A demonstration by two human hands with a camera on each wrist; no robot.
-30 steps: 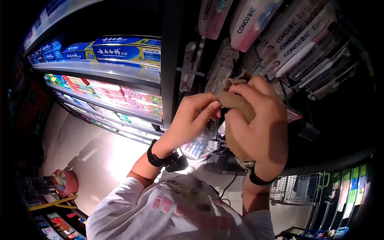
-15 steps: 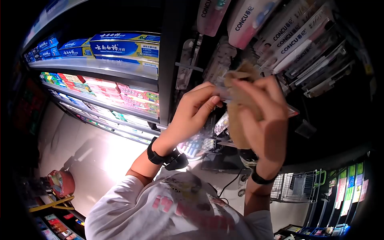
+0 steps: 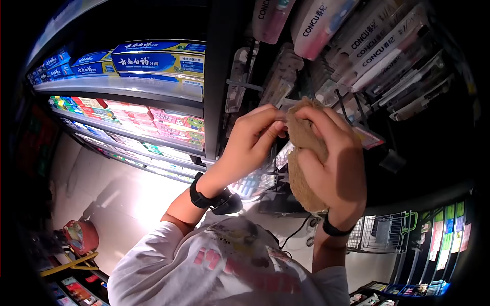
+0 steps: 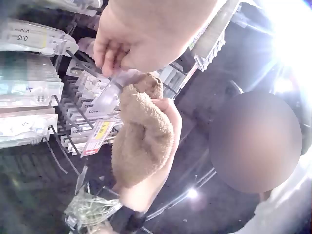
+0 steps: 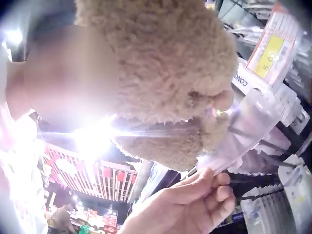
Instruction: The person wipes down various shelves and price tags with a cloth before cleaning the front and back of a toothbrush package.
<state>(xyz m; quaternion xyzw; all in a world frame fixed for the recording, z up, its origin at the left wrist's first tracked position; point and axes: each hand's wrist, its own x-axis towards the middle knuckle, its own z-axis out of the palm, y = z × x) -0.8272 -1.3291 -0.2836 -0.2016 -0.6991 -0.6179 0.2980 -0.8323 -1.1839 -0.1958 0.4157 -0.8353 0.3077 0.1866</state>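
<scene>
My left hand [image 3: 250, 140] pinches the end of a clear plastic package [image 4: 109, 97] between thumb and fingers. A fuzzy brown cloth [image 3: 303, 181] is gripped in my right hand [image 3: 339, 166], its fingers curled over the upper part. In the left wrist view the cloth [image 4: 139, 141] hangs in a fold from the right hand [image 4: 173, 117], its top against the package. The right wrist view shows the cloth [image 5: 161, 58] close up, with the left hand [image 5: 190, 202] holding the package [image 5: 256, 117] below it. What the package contains cannot be told.
Packaged toothbrushes [image 3: 377, 48] hang on hooks at the upper right, near a price tag [image 3: 368, 137]. Shelves of toothpaste boxes [image 3: 158, 62] stand at the left. A wire cart [image 3: 380, 232] is at lower right, a red basket [image 3: 81, 236] at lower left.
The cloth and right fingers shifted up, then came back down over the package, which showed more between the hands half a second ago. The left hand has hardly moved and keeps its pinch.
</scene>
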